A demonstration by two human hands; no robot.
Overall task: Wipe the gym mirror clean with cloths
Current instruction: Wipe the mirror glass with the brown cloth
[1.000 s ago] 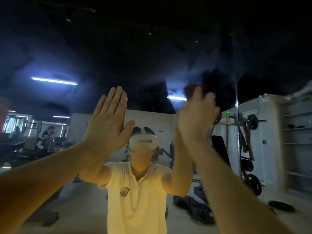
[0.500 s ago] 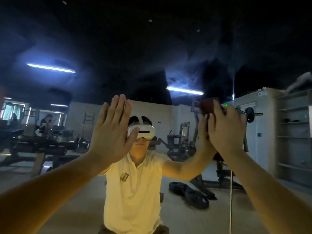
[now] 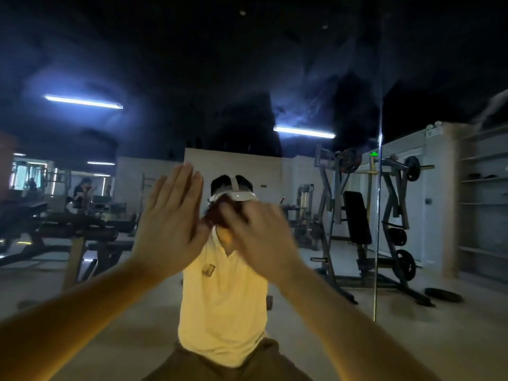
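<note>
Mirror glass (image 3: pixel 302 78) fills the whole view ahead. Nearest, my left hand (image 3: pixel 170 229) lies flat against it, fingers straight, holding nothing; use it as a brace only. Just right of it, my right hand (image 3: pixel 261 237), blurred, bends its fingers over the dark red cloth (image 3: pixel 215 214), pressed to the glass at centre. Keep pressure even; overlap strokes. Hazy smears (image 3: pixel 316 111) show higher up. Farther right, a vertical panel seam (image 3: pixel 380 215) bounds the stroke; open glass lies left and above.
</note>
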